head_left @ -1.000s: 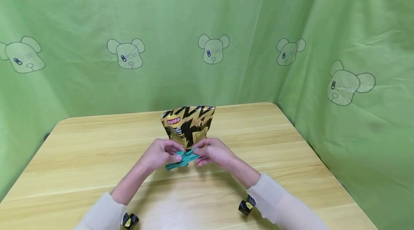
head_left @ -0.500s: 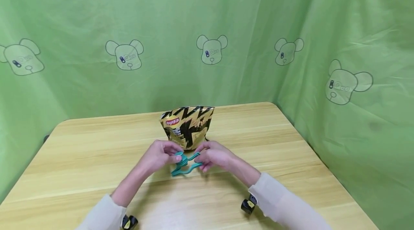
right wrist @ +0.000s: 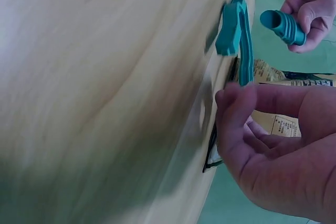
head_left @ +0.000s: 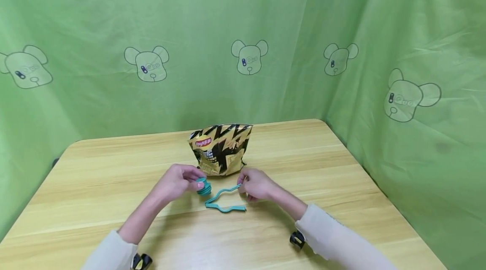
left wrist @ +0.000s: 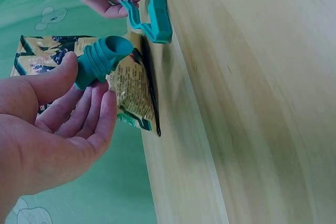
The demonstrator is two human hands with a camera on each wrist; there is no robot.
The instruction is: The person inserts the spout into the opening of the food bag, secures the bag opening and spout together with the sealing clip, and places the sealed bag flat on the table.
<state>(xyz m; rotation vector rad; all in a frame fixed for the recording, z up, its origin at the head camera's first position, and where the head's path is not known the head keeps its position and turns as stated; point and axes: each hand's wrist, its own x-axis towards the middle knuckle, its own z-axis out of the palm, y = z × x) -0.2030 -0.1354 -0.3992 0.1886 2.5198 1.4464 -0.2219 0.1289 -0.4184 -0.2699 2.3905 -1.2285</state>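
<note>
Between thumb and fingers, my left hand (head_left: 175,183) pinches a small teal ribbed spout (head_left: 204,187), whose round hollow mouth shows in the left wrist view (left wrist: 118,45). My right hand (head_left: 259,184) pinches the end of one arm of a hinged teal bag clip (head_left: 230,209). The clip is spread into a V with wavy arms, its hinge pointing toward the left hand and its other arm hanging loose. A gap separates the spout from the clip. Just behind both hands stands a gold and black Lay's chip bag (head_left: 222,147), upright with its wide edge at the top.
Everything is over a light wooden table (head_left: 114,168) with rounded back corners. Green curtains (head_left: 205,17) printed with bear heads hang behind it and along the right side. A black wrist camera (head_left: 297,239) is strapped under the right sleeve.
The spout has come away from between the clip's arms as the clip was spread wide. My left hand shifted left with the spout, my right hand moved right with the clip. The bag stayed put.
</note>
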